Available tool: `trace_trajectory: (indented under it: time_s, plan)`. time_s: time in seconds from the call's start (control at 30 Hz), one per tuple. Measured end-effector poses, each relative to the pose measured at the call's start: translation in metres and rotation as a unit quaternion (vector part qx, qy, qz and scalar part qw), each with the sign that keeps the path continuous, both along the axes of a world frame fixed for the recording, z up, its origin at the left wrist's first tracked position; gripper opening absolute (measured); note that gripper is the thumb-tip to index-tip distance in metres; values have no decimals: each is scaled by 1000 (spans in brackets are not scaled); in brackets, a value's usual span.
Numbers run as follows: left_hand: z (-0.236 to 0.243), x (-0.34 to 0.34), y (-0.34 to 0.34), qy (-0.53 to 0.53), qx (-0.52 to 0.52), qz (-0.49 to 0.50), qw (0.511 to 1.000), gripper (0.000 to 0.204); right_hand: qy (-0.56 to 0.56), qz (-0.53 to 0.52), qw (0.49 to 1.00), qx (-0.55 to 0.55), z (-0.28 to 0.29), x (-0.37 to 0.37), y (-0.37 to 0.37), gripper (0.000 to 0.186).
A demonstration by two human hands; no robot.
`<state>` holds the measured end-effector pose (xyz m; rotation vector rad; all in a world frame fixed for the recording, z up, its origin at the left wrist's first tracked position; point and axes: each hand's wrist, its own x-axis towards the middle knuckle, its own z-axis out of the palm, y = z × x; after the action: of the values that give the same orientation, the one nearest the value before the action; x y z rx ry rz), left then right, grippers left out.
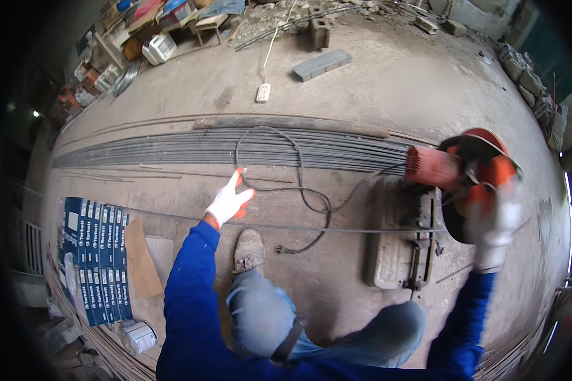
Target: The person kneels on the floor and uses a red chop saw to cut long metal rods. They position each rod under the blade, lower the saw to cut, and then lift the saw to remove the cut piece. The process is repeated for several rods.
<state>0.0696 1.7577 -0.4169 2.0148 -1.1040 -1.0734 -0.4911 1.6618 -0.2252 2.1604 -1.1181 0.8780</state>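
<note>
A red and black chop saw [433,166] with a large disc stands on a grey metal base [394,254] at the right. My right hand [497,219], in a white and orange glove and blurred by motion, grips the saw at its handle; its fingers are partly hidden. A long thin metal rod [286,227] runs from the left across to the saw's base and clamp. My left hand [231,198], gloved alike, hovers above the floor with fingers apart and holds nothing. Beside it loops the black power cord [300,166], its plug [281,249] lying loose on the floor.
A bundle of long grey metal bars [190,151] lies beyond my hands. Farther off are a white power strip [263,93] and a grey block [322,65]. At the left are dark blue boxes [98,254], cardboard [141,257] and a bucket [138,338].
</note>
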Motion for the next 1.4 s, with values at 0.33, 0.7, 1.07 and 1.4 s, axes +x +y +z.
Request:
trace_trajectory:
  time_s: [0.33,0.7,1.07,1.4]
  plan:
    - [-143,132,-285,-232,-63,3,971,47,99,-434,816,368,53,-12,-102,36]
    - [-191,181,-491,-363,38,35,930,71,86,-493,806,317,45,-10,-101,29]
    - [-181,180,-514,-375,128,-42,917,57,120,-546,762,326,47,10,-108,31]
    - [-125,124,-238,-100,0,-114,988,64,135,-541,765,323,46,-31,-100,38]
